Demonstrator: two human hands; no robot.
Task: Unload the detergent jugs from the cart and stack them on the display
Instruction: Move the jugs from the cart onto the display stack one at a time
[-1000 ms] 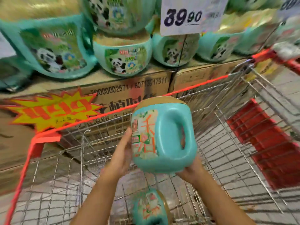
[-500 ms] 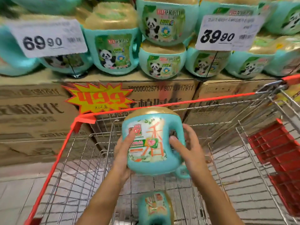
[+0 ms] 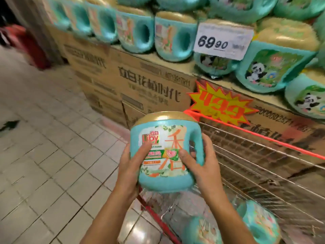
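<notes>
Jug (image 3: 163,127), teal with a gold cap, stands upright between your two hands, over the left edge of the cart (image 3: 263,173). Your left hand (image 3: 130,166) curls round its left side, thumb across the label. Your right hand (image 3: 204,166) wraps the handle side, thumb on the label too. Two more jugs (image 3: 258,224) lie in the cart below. Ahead, display jugs (image 3: 135,30) sit in rows on stacked cardboard boxes (image 3: 140,81), near a 69.90 price tag (image 3: 223,41) and a starburst sign (image 3: 219,106).

A shop: price tag (image 3: 222,42) (69.90), stacked jugs (image 3: 174,37).
</notes>
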